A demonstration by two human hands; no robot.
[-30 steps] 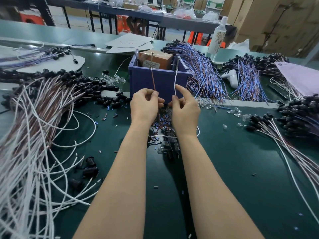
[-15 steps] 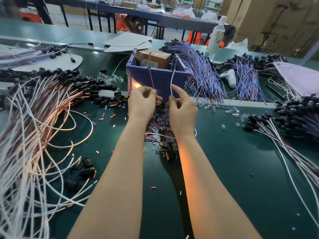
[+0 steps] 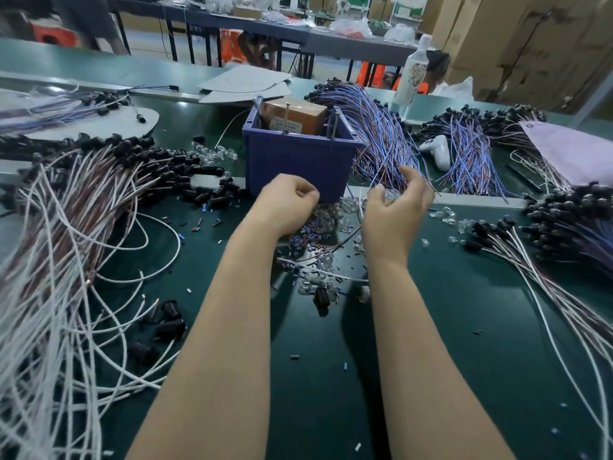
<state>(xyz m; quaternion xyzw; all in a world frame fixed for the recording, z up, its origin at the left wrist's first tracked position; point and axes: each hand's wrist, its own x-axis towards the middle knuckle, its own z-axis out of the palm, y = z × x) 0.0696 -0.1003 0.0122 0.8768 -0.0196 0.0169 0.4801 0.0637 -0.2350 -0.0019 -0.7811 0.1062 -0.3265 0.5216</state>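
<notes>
Both hands have dropped from the upright wires; left hand (image 3: 285,202) is curled tight, contents hidden; right hand (image 3: 398,202), loosely cupped and empty, is nearer the blue wire bundle (image 3: 381,144), whose strands run away just beyond it on the desk (image 3: 447,327).

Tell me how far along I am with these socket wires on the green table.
Looks done: the blue-and-purple wire bundles with black sockets right of the blue plastic bin. In hand: little; the left hand is curled, and I can't tell if it pinches anything; the right hand is loosely open, over clear bulbs and insulation scraps. Likely left: the big heap of white and brown wires on the left.
</notes>
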